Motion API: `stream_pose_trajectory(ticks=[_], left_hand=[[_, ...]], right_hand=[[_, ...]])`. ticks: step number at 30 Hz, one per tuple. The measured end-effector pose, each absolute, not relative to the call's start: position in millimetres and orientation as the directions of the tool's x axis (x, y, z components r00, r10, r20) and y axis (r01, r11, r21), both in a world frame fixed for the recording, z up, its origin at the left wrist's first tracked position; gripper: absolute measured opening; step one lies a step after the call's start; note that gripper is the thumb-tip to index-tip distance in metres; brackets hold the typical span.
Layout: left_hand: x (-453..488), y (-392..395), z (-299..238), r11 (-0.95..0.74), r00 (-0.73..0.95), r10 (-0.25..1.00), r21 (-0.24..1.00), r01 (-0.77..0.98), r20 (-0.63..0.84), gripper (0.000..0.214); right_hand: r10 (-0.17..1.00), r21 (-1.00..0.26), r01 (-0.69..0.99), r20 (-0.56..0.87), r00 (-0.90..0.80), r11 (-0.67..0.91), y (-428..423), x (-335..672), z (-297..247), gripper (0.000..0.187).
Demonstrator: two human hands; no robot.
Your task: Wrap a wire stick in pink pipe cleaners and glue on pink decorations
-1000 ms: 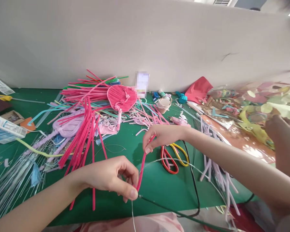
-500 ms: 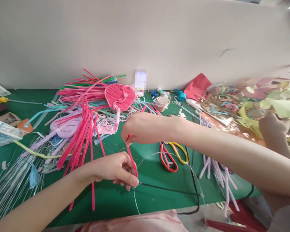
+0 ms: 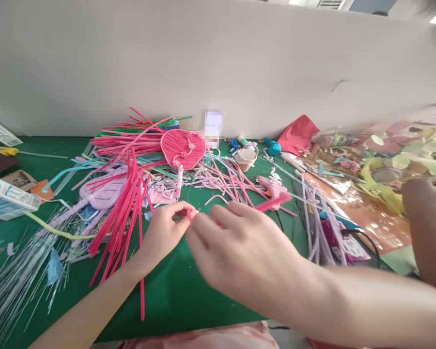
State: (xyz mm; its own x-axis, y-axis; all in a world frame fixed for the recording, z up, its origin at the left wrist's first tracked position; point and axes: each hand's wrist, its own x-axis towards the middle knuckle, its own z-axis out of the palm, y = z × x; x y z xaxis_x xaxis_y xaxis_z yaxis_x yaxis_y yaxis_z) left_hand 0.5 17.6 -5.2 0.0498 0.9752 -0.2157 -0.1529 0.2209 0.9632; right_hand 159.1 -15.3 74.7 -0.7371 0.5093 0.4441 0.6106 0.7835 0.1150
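My left hand [image 3: 167,225] is closed in a pinch on a small pink loop of a chenille stem. My right hand [image 3: 236,237], slightly blurred, is closed around the same stem, and its fingertips meet those of the left. One end of the pink chenille stem [image 3: 274,202] sticks out past the right knuckles; the part between is hidden by the hand. Just beyond my hands lies a round pink fan-shaped piece [image 3: 183,148] with small flower shapes and a pale pink handle. Left of it hangs a bundle of loose pink chenille stems [image 3: 125,208].
Lilac stems [image 3: 314,232], a pink glue gun [image 3: 272,186] and a small cup [image 3: 246,157] lie on the green table [image 3: 167,300]. Thin silvery wires [image 3: 18,276] spread at the left. Another person's hand [image 3: 423,196] is at the far right among yellow paper pieces.
Both hands have moved up and together. My right hand came nearer, its forearm now lower right. The red-and-yellow-handled scissors and the dark wire no longer show; the glue gun has come into view.
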Motion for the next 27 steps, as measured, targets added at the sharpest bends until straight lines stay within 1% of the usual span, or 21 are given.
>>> stream_pose_trajectory(ticks=[1,2,3,4,5,7,8,9,11,14,16,17,19,22,24,27], left_hand=[[0.8,18.3,-2.4,0.183,-0.004,0.983,0.974,-0.132,-0.185,0.007],[1.2,18.4,0.5,0.154,-0.043,0.986,0.982,-0.107,-0.159,0.008],[1.6,17.7,3.5,0.133,-0.073,0.987,0.987,-0.092,-0.14,0.01],[2.1,16.3,6.3,0.124,-0.094,0.987,0.987,-0.105,-0.134,0.015],[2.7,14.4,8.6,0.118,-0.108,0.985,0.983,-0.141,-0.134,0.021],[4.2,9.4,11.7,0.114,-0.113,0.982,0.954,-0.276,-0.15,0.032],[5.1,6.8,12.4,0.102,-0.126,0.98,0.933,-0.346,-0.154,0.035],[6.2,4.3,12.5,0.087,-0.142,0.977,0.912,-0.4,-0.156,0.036],[8.9,0.2,12.0,0.066,-0.161,0.975,0.892,-0.447,-0.153,0.033],[13.2,-3.4,11.3,0.081,-0.128,0.98,0.895,-0.438,-0.151,0.028],[16.1,-4.5,11.5,0.084,-0.107,0.984,0.9,-0.428,-0.143,0.025],[17.6,-5.0,11.6,0.078,-0.105,0.985,0.903,-0.423,-0.135,0.022],[20.4,-6.3,11.8,0.069,-0.113,0.985,0.907,-0.415,-0.127,0.019],[23.6,-9.4,10.7,0.083,-0.114,0.983,0.902,-0.423,-0.145,0.019],[24.5,-11.9,9.5,0.1,-0.104,0.982,0.896,-0.433,-0.16,0.019],[24.3,-14.8,8.0,0.095,-0.098,0.983,0.888,-0.45,-0.156,0.017]], right_hand=[[0.546,0.132,0.674,0.483,-0.685,0.727,-20.1,166.8,66.3,0.035],[0.6,0.114,0.727,0.485,-0.636,0.677,-23.4,174.0,57.0,0.033],[0.651,0.063,0.779,0.511,-0.562,0.623,-25.2,180.5,47.1,0.031],[0.691,-0.017,0.823,0.553,-0.465,0.568,-25.8,185.9,37.1,0.026],[0.734,-0.111,0.845,0.561,-0.381,0.524,-25.7,190.2,27.2,0.019],[0.791,-0.3,0.838,0.569,-0.226,0.455,-24.3,195.4,9.3,0.013],[0.818,-0.373,0.824,0.548,-0.175,0.426,-23.5,196.5,1.6,0.011],[0.84,-0.431,0.808,0.525,-0.139,0.403,-22.9,196.8,-5.2,0.011],[0.88,-0.503,0.785,0.462,-0.11,0.362,-22.4,195.8,-16.2,0.011],[0.914,-0.551,0.777,0.398,-0.075,0.303,-24.6,191.9,-25.2,0.012],[0.909,-0.554,0.788,0.417,-0.017,0.269,-27.7,188.2,-25.2,0.012],[0.893,-0.55,0.791,0.449,0.01,0.268,-29.2,185.9,-23.3,0.016],[0.841,-0.538,0.787,0.539,0.045,0.303,-31.1,180.2,-17.0,0.023],[0.772,-0.516,0.764,0.635,0.036,0.389,-29.4,169.4,-6.1,0.026],[0.761,-0.516,0.748,0.648,0.022,0.418,-26.3,162.0,-1.0,0.024],[0.771,-0.547,0.713,0.637,0.014,0.44,-22.2,153.8,2.1,0.016]])
